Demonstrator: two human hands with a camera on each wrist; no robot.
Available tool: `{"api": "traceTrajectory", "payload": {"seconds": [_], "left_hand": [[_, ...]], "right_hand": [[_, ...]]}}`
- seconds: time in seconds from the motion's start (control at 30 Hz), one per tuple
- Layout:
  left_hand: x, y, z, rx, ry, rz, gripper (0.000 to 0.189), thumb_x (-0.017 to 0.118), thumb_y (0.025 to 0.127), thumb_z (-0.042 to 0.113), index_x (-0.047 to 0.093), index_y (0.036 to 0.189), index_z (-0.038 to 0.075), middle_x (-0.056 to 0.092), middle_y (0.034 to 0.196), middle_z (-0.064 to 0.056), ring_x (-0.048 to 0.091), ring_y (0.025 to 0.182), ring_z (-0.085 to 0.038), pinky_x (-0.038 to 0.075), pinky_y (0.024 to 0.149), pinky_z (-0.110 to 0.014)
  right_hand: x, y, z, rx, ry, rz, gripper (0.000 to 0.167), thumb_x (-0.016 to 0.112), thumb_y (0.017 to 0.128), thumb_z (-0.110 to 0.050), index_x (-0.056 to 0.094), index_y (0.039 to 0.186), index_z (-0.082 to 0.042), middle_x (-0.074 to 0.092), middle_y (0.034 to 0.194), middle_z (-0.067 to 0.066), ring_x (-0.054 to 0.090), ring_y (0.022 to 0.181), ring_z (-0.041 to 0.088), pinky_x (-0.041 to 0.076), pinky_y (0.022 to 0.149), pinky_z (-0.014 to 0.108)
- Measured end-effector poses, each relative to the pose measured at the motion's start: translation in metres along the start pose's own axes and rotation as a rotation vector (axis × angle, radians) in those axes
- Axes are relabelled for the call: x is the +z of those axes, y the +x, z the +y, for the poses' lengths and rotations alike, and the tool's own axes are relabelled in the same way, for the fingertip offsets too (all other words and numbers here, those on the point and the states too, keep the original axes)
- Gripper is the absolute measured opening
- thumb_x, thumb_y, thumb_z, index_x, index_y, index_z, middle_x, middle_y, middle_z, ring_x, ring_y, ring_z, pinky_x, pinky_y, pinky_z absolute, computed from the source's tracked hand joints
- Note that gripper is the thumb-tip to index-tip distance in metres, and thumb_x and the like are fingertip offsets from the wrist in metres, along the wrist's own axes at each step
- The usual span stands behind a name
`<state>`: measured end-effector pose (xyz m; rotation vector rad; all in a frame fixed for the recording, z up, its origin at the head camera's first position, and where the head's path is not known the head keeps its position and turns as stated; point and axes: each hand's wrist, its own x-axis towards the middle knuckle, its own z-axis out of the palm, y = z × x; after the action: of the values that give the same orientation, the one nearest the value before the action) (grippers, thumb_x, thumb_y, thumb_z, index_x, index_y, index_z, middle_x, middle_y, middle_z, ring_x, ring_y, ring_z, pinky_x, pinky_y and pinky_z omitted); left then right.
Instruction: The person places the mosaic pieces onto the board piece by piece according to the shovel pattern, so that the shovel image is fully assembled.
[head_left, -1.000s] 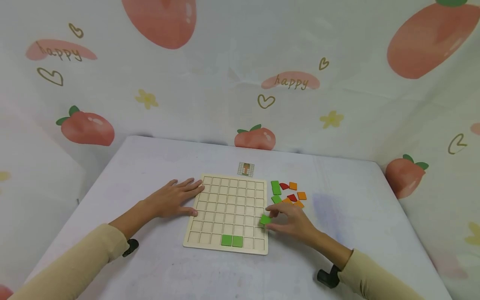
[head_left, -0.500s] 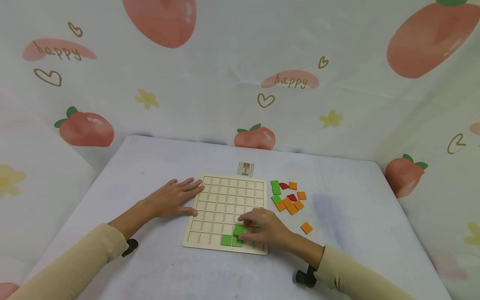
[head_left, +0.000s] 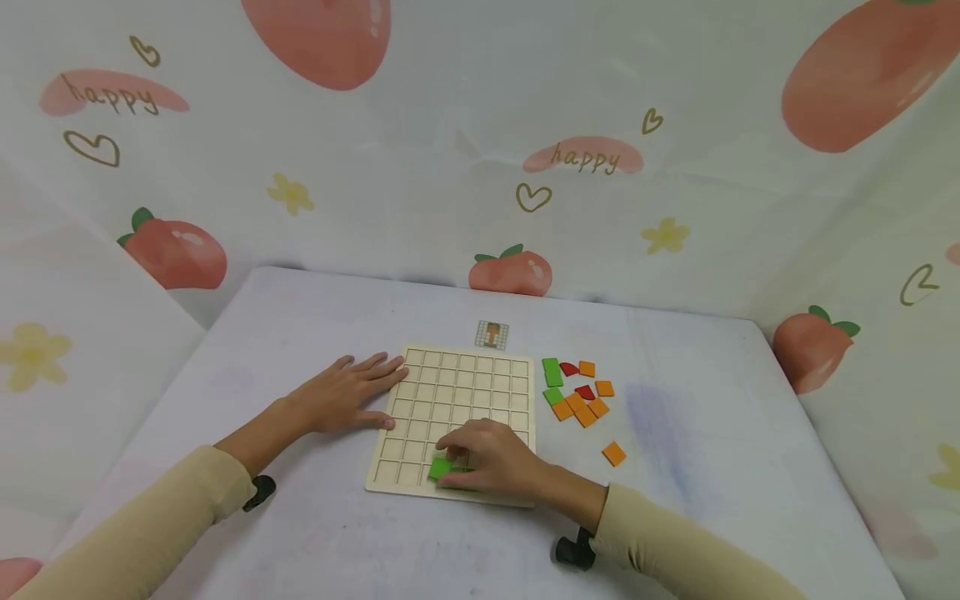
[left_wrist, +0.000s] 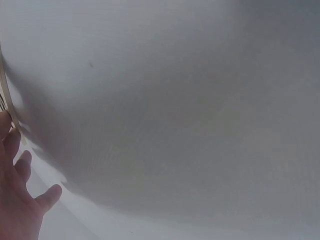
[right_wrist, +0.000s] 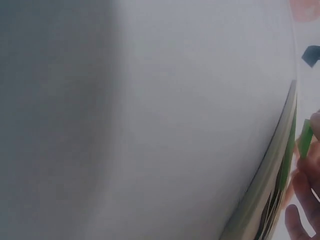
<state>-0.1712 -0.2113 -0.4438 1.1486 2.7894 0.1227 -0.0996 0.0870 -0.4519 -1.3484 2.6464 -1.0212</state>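
My right hand (head_left: 497, 457) pinches a green square tile (head_left: 439, 469) between thumb and fingers, over the near row of the pale gridded board (head_left: 461, 381). In the right wrist view this tile (right_wrist: 305, 140) is held slightly apart from the board (right_wrist: 264, 187), where more green shows along its face. The tiles lying in the near row are mostly hidden under my right hand. My left hand (head_left: 341, 402) rests at the board's left edge, its fingers spread and fingertips touching the rim. In the left wrist view the left hand (left_wrist: 22, 190) shows only partly.
Right of the board lie green pieces (head_left: 552, 372), red rounded pieces (head_left: 585, 392) and several orange squares (head_left: 584, 416). One orange square (head_left: 614, 454) sits apart, nearer the front. A small patterned card (head_left: 492, 335) lies beyond the board's far edge on the white table (head_left: 300, 533).
My right hand has carried the green tile leftward from the board's right edge to the near row. The lone orange square has come into sight. My left hand has stayed put.
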Motion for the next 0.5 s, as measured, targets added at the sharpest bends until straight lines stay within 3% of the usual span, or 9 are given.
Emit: {"api": "traceTrajectory", "payload": {"seconds": [0.23,0.5], "left_hand": [[0.0007,-0.0002,0.0006,-0.008,-0.008,-0.007,0.086,0.052,0.092,0.067,0.033,0.157,0.015,0.028,0.162,-0.007,0.028,0.147,-0.034,0.028,0.109,-0.066],[-0.0001,0.0007,0.0017,-0.014,-0.011,0.000,0.085,0.053,0.092,0.066,0.034,0.157,0.015,0.029,0.162,-0.007,0.028,0.147,-0.035,0.029,0.108,-0.066]], "right_hand": [[0.0038,0.0059,-0.0064,0.039,-0.027,-0.076,0.038,0.080,0.085,-0.035,0.072,0.116,-0.013,0.070,0.096,-0.010,0.059,0.088,0.000,0.047,0.086,0.018],[0.0094,0.0082,-0.0029,-0.016,-0.083,-0.062,0.036,0.083,0.083,-0.033,0.074,0.111,-0.014,0.072,0.095,-0.009,0.058,0.082,-0.001,0.047,0.085,0.017]]}}
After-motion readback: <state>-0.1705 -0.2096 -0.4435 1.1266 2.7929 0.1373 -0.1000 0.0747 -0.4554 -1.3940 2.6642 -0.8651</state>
